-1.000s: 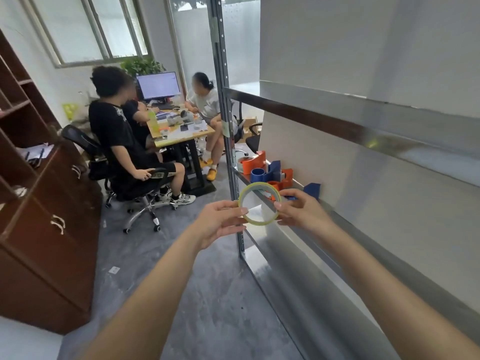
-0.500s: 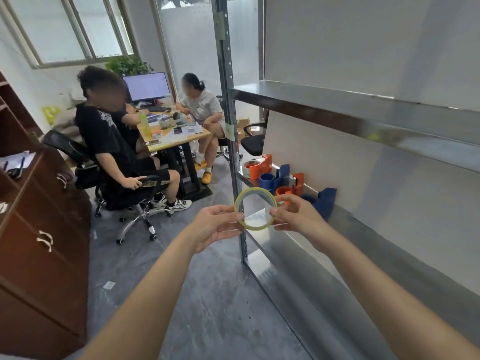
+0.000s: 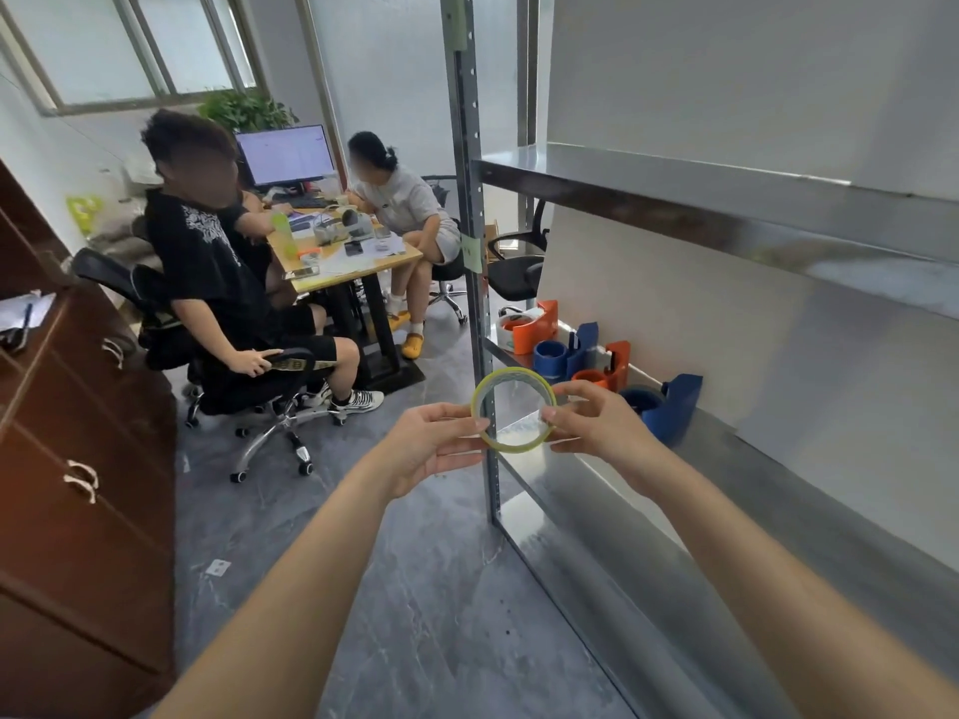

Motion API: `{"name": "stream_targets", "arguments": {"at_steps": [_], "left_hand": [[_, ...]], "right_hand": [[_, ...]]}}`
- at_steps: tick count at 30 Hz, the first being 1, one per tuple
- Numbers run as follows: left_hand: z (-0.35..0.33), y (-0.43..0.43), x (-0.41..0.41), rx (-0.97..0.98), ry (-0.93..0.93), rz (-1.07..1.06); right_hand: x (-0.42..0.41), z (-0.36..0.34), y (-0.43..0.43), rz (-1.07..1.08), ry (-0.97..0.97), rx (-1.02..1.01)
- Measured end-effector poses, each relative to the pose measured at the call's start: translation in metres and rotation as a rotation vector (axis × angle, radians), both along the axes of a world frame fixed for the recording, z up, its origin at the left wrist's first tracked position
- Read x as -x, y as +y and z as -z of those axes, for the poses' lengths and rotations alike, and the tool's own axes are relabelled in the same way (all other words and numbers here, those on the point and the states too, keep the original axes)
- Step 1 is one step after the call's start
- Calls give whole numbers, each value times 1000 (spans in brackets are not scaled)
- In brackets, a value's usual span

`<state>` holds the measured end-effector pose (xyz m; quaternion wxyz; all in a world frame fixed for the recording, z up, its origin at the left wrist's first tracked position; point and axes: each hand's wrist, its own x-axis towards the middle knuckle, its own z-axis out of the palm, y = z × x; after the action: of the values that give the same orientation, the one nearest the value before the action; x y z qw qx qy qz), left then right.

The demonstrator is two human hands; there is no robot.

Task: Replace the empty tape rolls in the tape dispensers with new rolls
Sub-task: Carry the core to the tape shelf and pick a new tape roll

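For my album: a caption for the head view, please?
Left hand and right hand pinch a yellow tape roll before a metal shelf of orange and blue dispensers.

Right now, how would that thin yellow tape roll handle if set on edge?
Likely light: the tape roll is a thin hollow ring, pinched between left hand and right hand. Round, so on edge on the shelf it would probably roll.

Tape roll [image 3: 511,372] was held between the left hand [image 3: 430,443] and right hand [image 3: 602,428] in front of the shelf post [image 3: 469,251], tape dispensers [image 3: 674,404] stood in a row on the shelf [image 3: 768,474] behind the right hand, cabinet [image 3: 78,459] stood at far left, seated people [image 3: 207,262] sat round a bench [image 3: 363,272] beyond.
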<state>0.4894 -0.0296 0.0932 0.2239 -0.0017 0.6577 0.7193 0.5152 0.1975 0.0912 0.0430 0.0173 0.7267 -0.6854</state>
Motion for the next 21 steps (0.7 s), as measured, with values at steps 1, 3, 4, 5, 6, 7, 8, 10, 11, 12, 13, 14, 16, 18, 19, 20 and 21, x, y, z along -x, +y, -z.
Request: {"name": "stream_targets", "arguments": {"at_steps": [1,3,4,5,6,7,8,10,11,12,13,14,16,18,19,20,21], "left_hand": [[1,0,5,-2,2,-3],[2,-1,18,-4,8,-8],[2,0,25,-4,12,-11],[2,0,34,-1,16,-14],[2,1,44,5,23,-16],[1,3,56,13,30,-15],[0,5,68,17,36,-11],[-4,10,95,19,45,-3],[-6,13,109,21,49,2],[-9,17,124,24,54,7],[-11,21,139,29,56,12],[-14,25,154,35,60,16],[-21,36,183,37,67,27],[-25,47,210,36,73,35],[-27,53,222,39,75,40],[-28,58,234,39,73,46],[-28,62,245,35,67,53]], "right_hand": [[6,0,0,-3,1,-9],[19,2,0,-13,7,-14],[27,2,1,-15,12,-10],[35,1,2,-15,16,-9],[45,1,3,-14,22,-13],[56,0,5,-13,26,-16],[67,0,6,-12,30,-15],[91,-4,12,-6,44,6],[104,-6,15,-2,51,19],[117,-9,18,4,54,23],[130,-10,22,12,52,19],[143,-12,26,19,50,11],[170,-16,35,31,60,7],[193,-22,44,57,81,-8],[204,-25,48,70,93,-31],[213,-27,52,83,104,-67],[221,-28,57,91,115,-100]]}}
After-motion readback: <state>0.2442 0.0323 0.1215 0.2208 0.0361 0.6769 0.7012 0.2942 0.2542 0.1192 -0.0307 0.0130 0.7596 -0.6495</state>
